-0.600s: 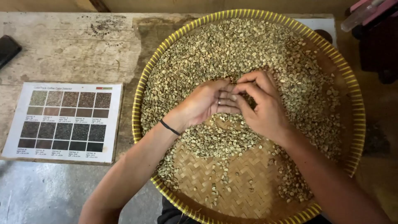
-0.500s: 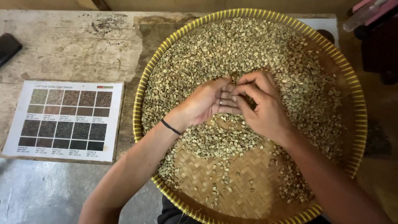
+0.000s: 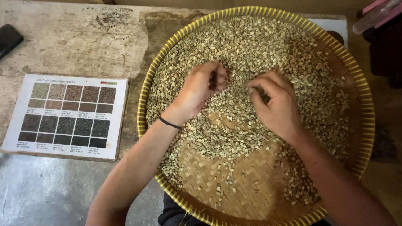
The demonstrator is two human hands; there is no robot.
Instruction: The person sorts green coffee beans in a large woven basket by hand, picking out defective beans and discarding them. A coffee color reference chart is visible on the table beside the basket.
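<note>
Right now both of your hands are down among the green coffee beans (image 3: 268, 50) that fill the far and middle part of the round woven tray (image 3: 364, 125); the near part shows bare weave with only stray beans. The beans lie every way, with no shared direction, and the tray, being round, has no long axis.

Your left hand (image 3: 199, 90) has its fingers curled loosely inward over the beans, and whether it pinches one you cannot tell. Your right hand (image 3: 276, 104) is curled too, fingertips drawn together at the bean surface near something dark; a firm grip cannot be made out. The hands are apart, beans between them.

Left of the tray, just beside its yellow rim, a printed colour chart (image 3: 67, 115) lies flat on the worn table (image 3: 83, 37). A dark object (image 3: 8, 39) sits at the far left edge.
</note>
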